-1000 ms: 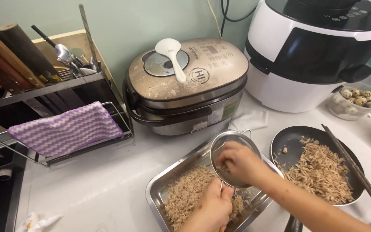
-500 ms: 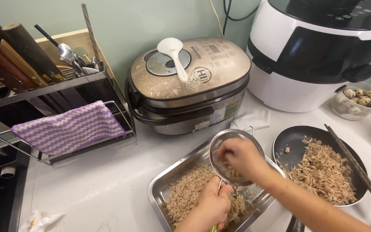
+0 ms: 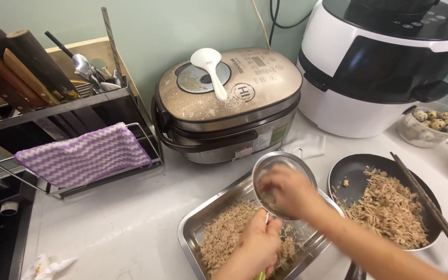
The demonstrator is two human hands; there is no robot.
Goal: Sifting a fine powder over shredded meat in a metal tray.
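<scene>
Your left hand (image 3: 255,249) is closed around the handle of a round metal sieve (image 3: 284,181), fingers wrapped tight, low at the near edge of the view. Your right hand (image 3: 286,191) reaches into the sieve's bowl from the right, fingers bent down against the mesh; it is blurred, so you cannot tell whether they pinch anything. The sieve hangs over the far right part of a rectangular steel tray (image 3: 195,228), which holds a bed of shredded brownish meat (image 3: 226,236) and sits on the pale worktop (image 3: 115,223).

Just right of the tray is a dark frying pan (image 3: 351,173) with more of the same shreds heaped in it, and a pair of dark chopsticks (image 3: 426,205) laid across its right rim. Behind the tray stands a bronze rice cooker (image 3: 229,101) with a white rice paddle (image 3: 211,65) on its lid. To its right is a large white and black cooker (image 3: 379,62), and beside that a clear bowl of speckled quail eggs (image 3: 431,122). At far left a purple striped cloth (image 3: 81,158) hangs on a wire rack under a row of knives (image 3: 24,67).
</scene>
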